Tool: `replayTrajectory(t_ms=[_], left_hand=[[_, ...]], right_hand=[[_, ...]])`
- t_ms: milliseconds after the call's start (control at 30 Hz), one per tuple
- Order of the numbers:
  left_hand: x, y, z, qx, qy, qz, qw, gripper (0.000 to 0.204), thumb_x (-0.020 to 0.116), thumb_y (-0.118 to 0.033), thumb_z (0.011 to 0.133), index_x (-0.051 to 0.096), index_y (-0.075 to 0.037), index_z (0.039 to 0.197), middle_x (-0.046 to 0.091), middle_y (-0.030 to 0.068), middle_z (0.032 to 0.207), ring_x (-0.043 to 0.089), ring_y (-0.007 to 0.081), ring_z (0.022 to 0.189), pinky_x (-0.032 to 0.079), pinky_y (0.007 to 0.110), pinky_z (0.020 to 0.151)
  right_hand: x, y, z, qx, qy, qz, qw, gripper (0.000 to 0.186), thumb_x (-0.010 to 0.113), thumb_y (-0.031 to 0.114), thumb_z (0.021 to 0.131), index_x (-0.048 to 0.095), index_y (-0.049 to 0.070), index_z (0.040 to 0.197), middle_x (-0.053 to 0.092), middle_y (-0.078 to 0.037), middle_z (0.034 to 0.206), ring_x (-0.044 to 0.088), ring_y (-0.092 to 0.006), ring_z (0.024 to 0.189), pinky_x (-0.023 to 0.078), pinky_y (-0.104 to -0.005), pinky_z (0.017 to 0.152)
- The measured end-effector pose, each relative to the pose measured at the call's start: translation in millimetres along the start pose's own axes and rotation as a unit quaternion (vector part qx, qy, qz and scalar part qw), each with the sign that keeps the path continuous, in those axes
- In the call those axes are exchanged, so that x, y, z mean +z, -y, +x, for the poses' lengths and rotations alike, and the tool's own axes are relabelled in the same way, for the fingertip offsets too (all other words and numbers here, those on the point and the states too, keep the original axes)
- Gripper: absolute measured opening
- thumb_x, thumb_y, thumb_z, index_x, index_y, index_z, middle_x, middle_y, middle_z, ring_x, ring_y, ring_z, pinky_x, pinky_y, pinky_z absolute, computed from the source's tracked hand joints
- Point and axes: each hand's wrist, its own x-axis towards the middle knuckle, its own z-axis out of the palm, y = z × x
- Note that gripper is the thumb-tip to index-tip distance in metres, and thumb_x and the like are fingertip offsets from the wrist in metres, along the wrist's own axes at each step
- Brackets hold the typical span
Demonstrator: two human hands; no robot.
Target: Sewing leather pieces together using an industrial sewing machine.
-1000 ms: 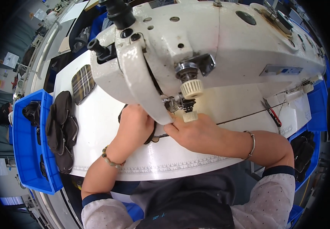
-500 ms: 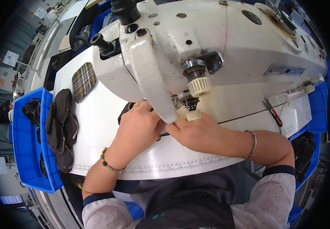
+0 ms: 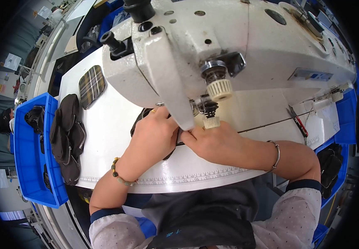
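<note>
Under the head of a white sewing machine point(image 3: 212, 37), both my hands work close together. My left hand point(image 3: 154, 135) has its fingers curled down on a dark fabric piece point(image 3: 136, 120), which shows beyond the knuckles and again in a sliver below the palm. My right hand point(image 3: 214, 143) is closed, thumb and forefinger pressed together beside the machine's front lever point(image 3: 167, 79). Its other fingertips are hidden, and what they grip cannot be made out. The needle area is concealed by the machine and my hands.
On the white tabletop point(image 3: 105, 153) lie a plaid fabric piece point(image 3: 92, 87), a dark zippered bag point(image 3: 67, 141) at the left edge, and red-handled snips point(image 3: 299, 124) at right. A blue bin point(image 3: 19, 166) with dark pieces stands left; another dark bundle point(image 3: 330, 166) sits at lower right.
My left hand has shifted slightly right, and more of the dark fabric shows below its palm. My right hand stays nearly in place. The whole view has moved a little.
</note>
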Motion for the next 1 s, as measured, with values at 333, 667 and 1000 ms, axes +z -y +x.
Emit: replayTrajectory(t_ms=[333,667,1000], left_hand=[[12,2,1,-0.021,-0.026,-0.009,0.999,0.017,0.067,-0.001,0.082,0.068,-0.003,0.099,0.058,0.0165,0.081,0.061,0.0368,0.065,0.050,0.043,0.058],[5,29,3,-0.168,0.012,-0.361,0.917,0.014,0.058,-0.013,0.099,0.065,-0.001,0.103,0.055,-0.0033,0.063,0.042,0.0042,0.044,0.034,0.022,0.040],[-4,20,2,-0.149,0.062,-0.105,0.981,0.023,0.064,-0.010,0.088,0.066,-0.002,0.109,0.069,0.0157,0.100,0.062,0.0368,0.091,0.054,0.039,0.069]], right_hand=[[0,-1,0,0.001,-0.005,0.011,1.000,0.011,0.062,0.010,0.072,0.052,0.007,0.076,0.052,-0.001,0.058,0.059,-0.0132,0.051,0.044,-0.0288,0.041],[-5,-2,3,-0.022,-0.050,-0.073,0.996,0.014,0.065,0.013,0.069,0.056,0.007,0.078,0.056,-0.001,0.064,0.056,-0.0126,0.047,0.040,-0.0274,0.040],[4,-1,1,-0.074,-0.119,-0.113,0.984,0.021,0.064,0.012,0.071,0.070,0.001,0.088,0.070,-0.010,0.085,0.056,-0.0099,0.048,0.041,-0.0241,0.042]])
